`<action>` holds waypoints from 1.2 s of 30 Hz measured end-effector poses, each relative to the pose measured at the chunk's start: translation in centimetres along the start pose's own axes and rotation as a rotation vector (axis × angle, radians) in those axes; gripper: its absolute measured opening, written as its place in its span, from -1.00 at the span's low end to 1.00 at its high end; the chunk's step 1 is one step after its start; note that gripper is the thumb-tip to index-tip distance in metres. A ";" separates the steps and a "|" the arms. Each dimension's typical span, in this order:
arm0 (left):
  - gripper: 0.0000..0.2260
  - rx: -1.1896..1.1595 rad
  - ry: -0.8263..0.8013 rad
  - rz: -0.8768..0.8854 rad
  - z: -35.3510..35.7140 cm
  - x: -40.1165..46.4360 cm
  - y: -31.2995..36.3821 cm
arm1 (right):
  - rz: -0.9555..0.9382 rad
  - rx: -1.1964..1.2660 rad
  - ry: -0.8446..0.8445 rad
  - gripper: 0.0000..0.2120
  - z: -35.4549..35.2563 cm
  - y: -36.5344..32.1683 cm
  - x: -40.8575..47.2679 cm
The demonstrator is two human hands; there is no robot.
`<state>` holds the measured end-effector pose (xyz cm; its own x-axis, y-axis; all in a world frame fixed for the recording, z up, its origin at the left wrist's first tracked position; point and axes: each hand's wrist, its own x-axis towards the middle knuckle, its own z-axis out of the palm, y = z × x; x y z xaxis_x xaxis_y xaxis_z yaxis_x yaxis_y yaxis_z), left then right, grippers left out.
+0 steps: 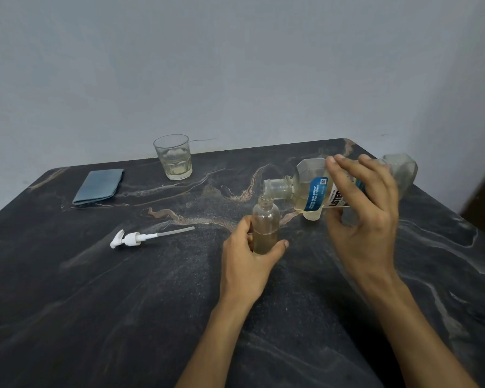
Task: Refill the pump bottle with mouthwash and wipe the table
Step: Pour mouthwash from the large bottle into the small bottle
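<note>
Pouring is under way: our right hand (pixel 360 208) grips the tilted mouthwash bottle (pixel 317 191), its mouth just above the pump bottle (pixel 265 228), which stands on the table (pixel 95 303) clasped by our left hand (pixel 247 261). We advise a slow tilt, mouths aligned, stopping below the neck; the pump head (pixel 132 238) lies well apart.

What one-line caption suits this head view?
Right hand tips mouthwash bottle into small bottle steadied by left hand.

Mouthwash bottle (pixel 314 191) label perhaps half hidden
</note>
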<state>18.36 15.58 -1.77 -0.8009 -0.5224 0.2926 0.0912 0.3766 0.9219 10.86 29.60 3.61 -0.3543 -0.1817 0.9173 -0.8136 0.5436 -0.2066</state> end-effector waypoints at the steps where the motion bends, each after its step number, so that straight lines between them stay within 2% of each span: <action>1: -0.71 -0.001 0.002 0.003 0.0 0.0 0.0 | 0.001 -0.001 0.002 -0.24 0.0 0.0 0.0; 36: -0.69 -0.012 -0.003 0.005 -0.1 0.0 -0.1 | -0.001 -0.011 0.002 -0.23 0.0 -0.1 0.0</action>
<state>18.42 15.53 -1.81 -0.8021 -0.5184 0.2965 0.1022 0.3700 0.9234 10.93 29.59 3.63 -0.3525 -0.1809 0.9181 -0.8086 0.5527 -0.2015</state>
